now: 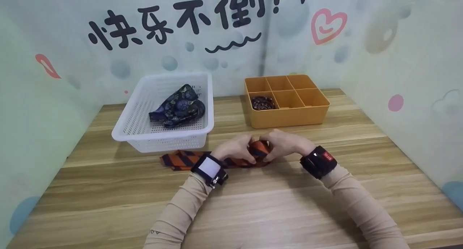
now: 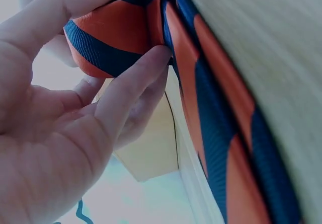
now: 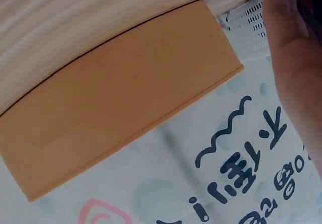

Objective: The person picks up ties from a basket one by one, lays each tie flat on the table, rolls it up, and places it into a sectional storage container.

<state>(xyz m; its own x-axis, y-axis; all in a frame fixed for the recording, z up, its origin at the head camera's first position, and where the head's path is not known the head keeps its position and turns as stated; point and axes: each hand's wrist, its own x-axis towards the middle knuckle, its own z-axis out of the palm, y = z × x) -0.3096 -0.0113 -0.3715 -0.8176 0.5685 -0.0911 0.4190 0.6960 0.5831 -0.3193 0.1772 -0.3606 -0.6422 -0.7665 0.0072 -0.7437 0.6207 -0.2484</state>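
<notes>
An orange and navy striped necktie (image 1: 186, 159) lies lengthwise on the table, its right end wound into a roll (image 1: 259, 148). My left hand (image 1: 237, 148) grips the roll from the left, thumb and fingers bent around it. From the right my right hand (image 1: 284, 144) holds the same roll between thumb and fingers. Up close in the left wrist view, the rolled necktie (image 2: 113, 35) sits between the left fingers, and its flat tail runs along the tabletop. Only the edge of the right hand (image 3: 297, 78) shows in the right wrist view.
A white perforated basket (image 1: 123, 129) at the back left holds a dark blue patterned necktie (image 1: 181, 106). At the back right stands an orange divided box (image 1: 289, 118), with a dark rolled necktie (image 1: 263, 103) in its front left compartment. Walls border the table's back and sides.
</notes>
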